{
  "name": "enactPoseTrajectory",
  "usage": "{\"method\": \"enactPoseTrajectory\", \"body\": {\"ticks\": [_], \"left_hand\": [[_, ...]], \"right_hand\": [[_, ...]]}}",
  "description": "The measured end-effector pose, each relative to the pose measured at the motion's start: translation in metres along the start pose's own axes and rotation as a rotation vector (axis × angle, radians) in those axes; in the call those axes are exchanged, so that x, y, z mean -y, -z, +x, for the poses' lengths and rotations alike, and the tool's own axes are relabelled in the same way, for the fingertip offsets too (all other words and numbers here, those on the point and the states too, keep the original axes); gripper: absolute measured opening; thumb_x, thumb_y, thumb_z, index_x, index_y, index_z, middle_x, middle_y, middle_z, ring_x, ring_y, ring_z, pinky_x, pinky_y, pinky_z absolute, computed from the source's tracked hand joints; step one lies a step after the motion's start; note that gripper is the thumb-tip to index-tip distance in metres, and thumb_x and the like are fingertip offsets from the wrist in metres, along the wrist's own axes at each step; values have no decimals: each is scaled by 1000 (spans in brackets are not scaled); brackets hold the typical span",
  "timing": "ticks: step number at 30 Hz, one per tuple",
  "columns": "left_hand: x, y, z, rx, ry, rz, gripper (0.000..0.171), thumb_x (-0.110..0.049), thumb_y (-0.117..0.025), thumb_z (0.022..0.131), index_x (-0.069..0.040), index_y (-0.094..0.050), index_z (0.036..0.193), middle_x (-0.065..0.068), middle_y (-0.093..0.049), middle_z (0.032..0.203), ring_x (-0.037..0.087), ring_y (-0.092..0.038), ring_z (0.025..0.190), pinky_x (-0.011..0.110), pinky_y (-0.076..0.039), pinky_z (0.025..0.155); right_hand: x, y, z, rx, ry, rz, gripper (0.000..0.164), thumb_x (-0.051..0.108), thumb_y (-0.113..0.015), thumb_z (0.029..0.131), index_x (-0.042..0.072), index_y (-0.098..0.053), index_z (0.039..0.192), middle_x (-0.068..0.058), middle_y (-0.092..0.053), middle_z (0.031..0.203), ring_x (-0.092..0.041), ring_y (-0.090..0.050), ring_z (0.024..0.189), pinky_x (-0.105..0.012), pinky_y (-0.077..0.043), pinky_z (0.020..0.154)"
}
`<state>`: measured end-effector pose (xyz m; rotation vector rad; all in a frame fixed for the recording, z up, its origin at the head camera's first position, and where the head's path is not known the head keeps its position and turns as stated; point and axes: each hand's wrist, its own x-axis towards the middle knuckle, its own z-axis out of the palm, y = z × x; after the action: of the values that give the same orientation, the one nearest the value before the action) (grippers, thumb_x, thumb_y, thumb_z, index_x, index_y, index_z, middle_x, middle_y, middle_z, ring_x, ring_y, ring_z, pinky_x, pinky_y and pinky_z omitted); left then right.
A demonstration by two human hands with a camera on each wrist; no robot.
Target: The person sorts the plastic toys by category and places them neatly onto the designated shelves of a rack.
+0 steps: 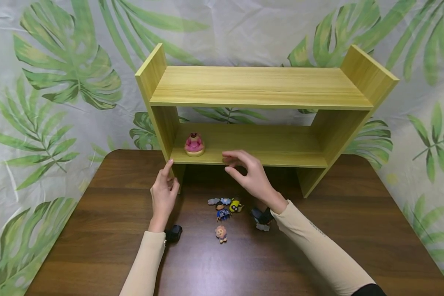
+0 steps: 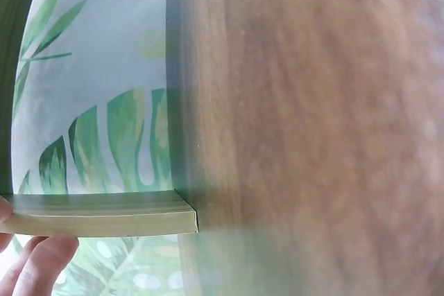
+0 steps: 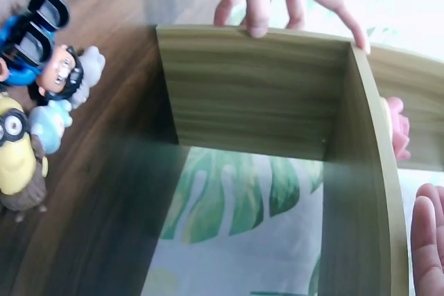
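My left hand (image 1: 164, 195) holds the front edge of the left side panel of a two-tier wooden shelf (image 1: 262, 86). In the right wrist view its thumb lies over the panel's inner face, one finger reaches to the shelf corner, and the others are behind the panel. My right hand (image 1: 251, 172), fingers loosely bent with nothing between them, hovers before the front edge of the middle board. A pink bear figure (image 1: 194, 144) with a round cream base sits on that board's left end. In the right wrist view the board partly hides it.
On the brown table (image 1: 96, 230) lie a blue-clad dark-haired figure (image 1: 222, 211), a yellow goggled figure (image 1: 235, 206), a small light-blue figure (image 3: 50, 126) and a pink flower-headed figure (image 1: 220, 233). A grey piece (image 1: 262, 227) shows by the right wrist camera. Leaf-print cloth hangs behind.
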<state>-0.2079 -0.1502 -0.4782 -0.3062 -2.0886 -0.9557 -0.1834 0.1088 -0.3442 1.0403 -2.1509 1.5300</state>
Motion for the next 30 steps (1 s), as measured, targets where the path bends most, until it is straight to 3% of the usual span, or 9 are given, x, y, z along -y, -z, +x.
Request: {"method": "enactPoseTrajectory", "body": {"ticks": [7,14,20,30], "left_hand": [[0,0,0,6,4,3,73,12,-58,81,-28,-42,140,11,-51,85,30,-62,72,39,-45,52],[-1,1,0,7,5,-4,72,12,-58,82,-28,-42,140,13,-50,83,30,-60,69,39,-45,52],[-1,1,1,4,0,-1,71,12,-58,82,-27,-42,140,14,-49,81,30,-59,67,38,-45,52],[-2,1,1,9,7,2,70,11,-58,83,-27,-42,140,14,-50,82,30,-60,67,39,-45,53]], "right_hand": [[1,-1,-19,9,-26,0,32,-13,-62,85,-13,-58,116,-23,-62,108,-34,-60,94,-38,-50,80],[-2,-6,-38,78,-20,-5,34,-14,-63,83,-10,-58,116,-24,-62,107,-36,-61,90,-38,-52,76],[-5,-15,-55,150,-80,-16,31,-11,-64,84,-8,-61,115,-18,-64,103,-32,-62,87,-34,-52,73],[-45,-35,-96,264,-142,24,34,-1,-66,87,0,-60,120,-13,-65,105,-23,-61,85,-31,-52,71]]}}
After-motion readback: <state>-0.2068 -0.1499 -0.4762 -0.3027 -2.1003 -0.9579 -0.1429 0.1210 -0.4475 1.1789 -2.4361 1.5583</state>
